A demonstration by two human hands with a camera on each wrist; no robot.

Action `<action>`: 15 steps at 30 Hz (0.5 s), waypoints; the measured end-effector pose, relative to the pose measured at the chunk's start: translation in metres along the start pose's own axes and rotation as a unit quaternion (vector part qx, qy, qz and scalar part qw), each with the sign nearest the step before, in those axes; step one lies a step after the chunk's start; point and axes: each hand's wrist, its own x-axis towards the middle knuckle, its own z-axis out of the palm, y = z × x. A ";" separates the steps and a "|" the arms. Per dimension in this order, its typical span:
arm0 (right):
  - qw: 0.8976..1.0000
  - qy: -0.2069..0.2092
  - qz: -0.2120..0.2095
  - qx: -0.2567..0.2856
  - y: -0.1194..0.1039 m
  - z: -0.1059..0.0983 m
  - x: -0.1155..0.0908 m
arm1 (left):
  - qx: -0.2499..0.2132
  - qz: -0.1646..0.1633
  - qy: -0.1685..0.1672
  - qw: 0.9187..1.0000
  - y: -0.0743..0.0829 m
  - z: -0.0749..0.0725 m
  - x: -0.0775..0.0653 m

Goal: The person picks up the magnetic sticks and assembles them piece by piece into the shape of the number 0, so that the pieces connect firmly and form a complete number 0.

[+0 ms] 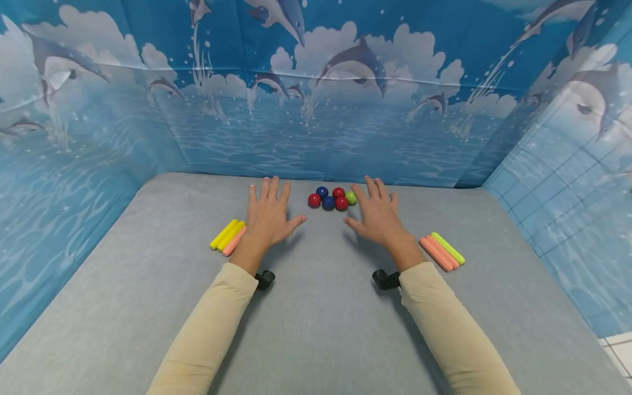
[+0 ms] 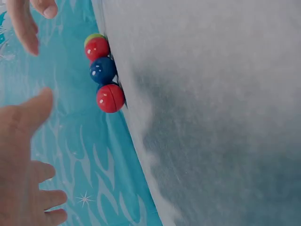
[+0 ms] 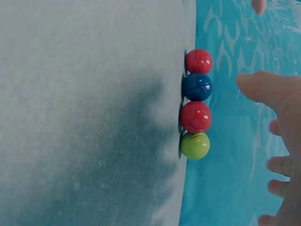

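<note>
My left hand (image 1: 268, 216) is spread flat, palm down, over the grey table, with its shadow beside it. To its right, my right hand (image 1: 379, 215) is spread in the same way, its fingertips near a green ball (image 1: 351, 198). Neither hand holds anything. Between them at the back sits a cluster of small glossy balls: a red ball (image 3: 195, 117), a blue ball (image 3: 197, 87) and several more in red and blue. In the left wrist view the thumb (image 2: 33, 110) points towards the balls but stays apart from them.
Two yellow sticks (image 1: 228, 236) and a salmon stick (image 1: 234, 242) lie left of the left hand, partly behind it. Right of the right hand lie salmon sticks (image 1: 438, 253) and a yellow-green stick (image 1: 448, 248). A dolphin-print curtain (image 1: 316, 131) borders the table (image 1: 316, 329).
</note>
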 end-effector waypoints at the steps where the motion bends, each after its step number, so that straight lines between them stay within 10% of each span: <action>1: 1.000 -0.002 -0.003 0.005 -0.001 -0.001 0.000 | -0.012 0.000 -0.003 1.000 -0.002 0.000 -0.001; 15: 0.988 -0.047 -0.109 0.102 0.028 -0.022 -0.055 | -0.064 0.069 -0.013 0.995 -0.057 -0.021 -0.045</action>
